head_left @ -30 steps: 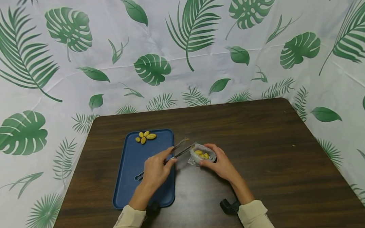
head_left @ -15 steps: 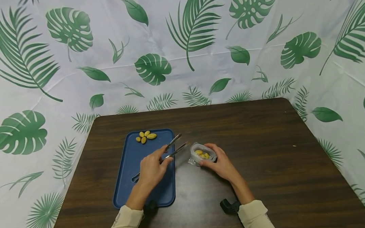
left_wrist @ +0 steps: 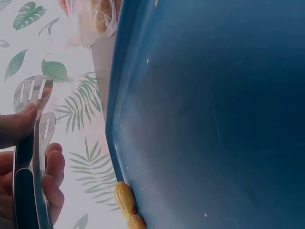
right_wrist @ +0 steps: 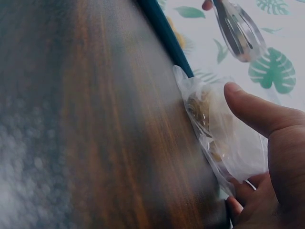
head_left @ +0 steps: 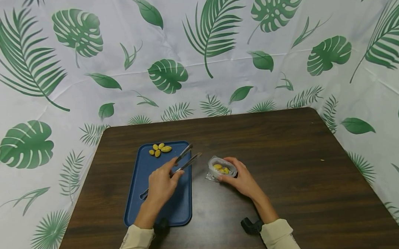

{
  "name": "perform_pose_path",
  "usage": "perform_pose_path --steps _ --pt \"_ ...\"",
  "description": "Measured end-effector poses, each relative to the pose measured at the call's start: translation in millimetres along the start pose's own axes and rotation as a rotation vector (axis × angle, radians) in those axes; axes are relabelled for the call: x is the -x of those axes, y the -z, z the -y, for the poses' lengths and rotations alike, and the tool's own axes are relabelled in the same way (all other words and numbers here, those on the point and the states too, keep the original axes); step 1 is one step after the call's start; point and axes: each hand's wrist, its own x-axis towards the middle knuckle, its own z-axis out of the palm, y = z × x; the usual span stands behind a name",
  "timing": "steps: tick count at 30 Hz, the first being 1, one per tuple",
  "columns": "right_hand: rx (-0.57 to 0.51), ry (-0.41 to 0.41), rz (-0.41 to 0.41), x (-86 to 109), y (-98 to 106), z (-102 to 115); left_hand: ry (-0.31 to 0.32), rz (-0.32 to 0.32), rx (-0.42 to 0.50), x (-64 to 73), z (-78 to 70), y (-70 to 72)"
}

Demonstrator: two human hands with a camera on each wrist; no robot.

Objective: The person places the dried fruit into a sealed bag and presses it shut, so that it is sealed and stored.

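Note:
My left hand (head_left: 162,181) grips a pair of metal tongs (left_wrist: 35,124) with slotted heads and dark grips, over the right part of the blue tray (head_left: 136,201). The tongs' arms stand apart with nothing between them. To the right, my right hand (head_left: 240,176) holds a clear plastic bag (right_wrist: 243,148) open on the table, thumb on one side and fingers on the other. Inside the bag lie several peanuts (head_left: 221,168), their shells showing through the plastic. More peanuts (head_left: 157,153) form a small cluster at the tray's far left corner.
A brown wooden table (head_left: 287,146) carries everything. One tiny pale crumb (head_left: 322,160) lies on its right side, and small crumbs dot the tray in the left wrist view. A leaf-print cloth (head_left: 196,46) hangs behind the far edge.
My left hand has drawn the tongs back leftward from beside the bag to over the tray. The right hand and the bag have stayed put.

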Motion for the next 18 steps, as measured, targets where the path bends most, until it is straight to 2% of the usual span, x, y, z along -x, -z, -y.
perform_pose_path --steps 18 --pt "-0.012 -0.016 0.004 1.3 0.8 2.6 0.053 -0.008 -0.013 -4.9 14.5 11.5"
